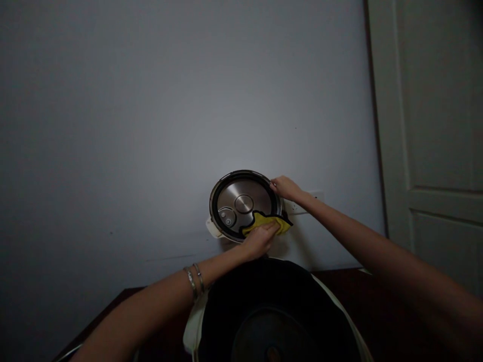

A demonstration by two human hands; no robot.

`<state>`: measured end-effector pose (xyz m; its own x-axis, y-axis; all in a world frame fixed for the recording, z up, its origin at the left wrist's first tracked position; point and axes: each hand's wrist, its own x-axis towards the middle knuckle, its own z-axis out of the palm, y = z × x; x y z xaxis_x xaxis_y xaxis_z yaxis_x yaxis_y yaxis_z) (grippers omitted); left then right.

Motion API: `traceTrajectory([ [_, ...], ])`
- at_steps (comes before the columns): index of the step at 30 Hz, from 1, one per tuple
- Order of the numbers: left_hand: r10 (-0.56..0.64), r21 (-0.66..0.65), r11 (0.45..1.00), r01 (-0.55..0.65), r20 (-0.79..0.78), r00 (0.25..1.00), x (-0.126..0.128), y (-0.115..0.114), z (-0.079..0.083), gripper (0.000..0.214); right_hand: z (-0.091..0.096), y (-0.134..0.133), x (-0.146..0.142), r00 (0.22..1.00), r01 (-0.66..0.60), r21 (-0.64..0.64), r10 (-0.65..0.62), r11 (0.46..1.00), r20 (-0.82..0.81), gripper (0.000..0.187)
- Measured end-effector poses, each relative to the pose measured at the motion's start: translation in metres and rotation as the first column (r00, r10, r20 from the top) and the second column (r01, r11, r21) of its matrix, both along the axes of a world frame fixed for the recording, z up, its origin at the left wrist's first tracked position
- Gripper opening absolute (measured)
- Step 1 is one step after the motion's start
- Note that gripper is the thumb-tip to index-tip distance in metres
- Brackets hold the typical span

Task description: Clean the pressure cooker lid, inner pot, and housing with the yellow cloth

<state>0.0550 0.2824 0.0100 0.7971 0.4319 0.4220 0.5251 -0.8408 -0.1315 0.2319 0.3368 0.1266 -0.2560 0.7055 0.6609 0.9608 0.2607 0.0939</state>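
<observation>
An electric cooker stands in front of me, its round lid [260,193] raised so that the shiny metal underside faces me. My left hand [260,240], with bracelets on its wrist, is closed on a yellow cloth [262,220] with a black edge. The cloth presses against the lower right of the lid's underside. My right hand [285,187] grips the lid's upper right rim, fingers closed around it. Below both hands, the cooker body [195,322] is open at the top, with a dark interior and a round disc at its bottom.
The cooker rests on a dark red tabletop [339,281] against a pale wall [151,125]. Behind my right forearm, a white wall socket [296,207] is partly hidden. A panelled door [441,115] stands at the right.
</observation>
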Motion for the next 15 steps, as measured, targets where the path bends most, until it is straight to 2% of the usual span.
traceTrajectory([
  [4,0.113,0.089,0.989,-0.121,0.081,0.99,0.032,0.007,0.004,0.053,0.0,0.002,-0.001,1.0,0.015,0.003,-0.015,1.0,-0.003,0.041],
  [7,0.214,0.081,0.972,-0.22,0.074,0.974,0.046,0.005,0.009,0.055,-0.001,0.004,0.0,1.0,0.014,0.005,-0.014,1.0,0.004,0.041],
  [11,0.255,-0.028,0.967,-0.253,0.093,0.962,0.035,-0.001,0.011,0.055,-0.004,0.003,0.003,1.0,0.0,0.003,0.0,1.0,0.008,0.041],
  [15,0.246,-0.054,0.968,-0.244,0.026,0.969,0.01,-0.008,0.008,0.047,-0.007,0.002,0.005,1.0,-0.007,-0.005,0.007,1.0,0.003,0.039],
])
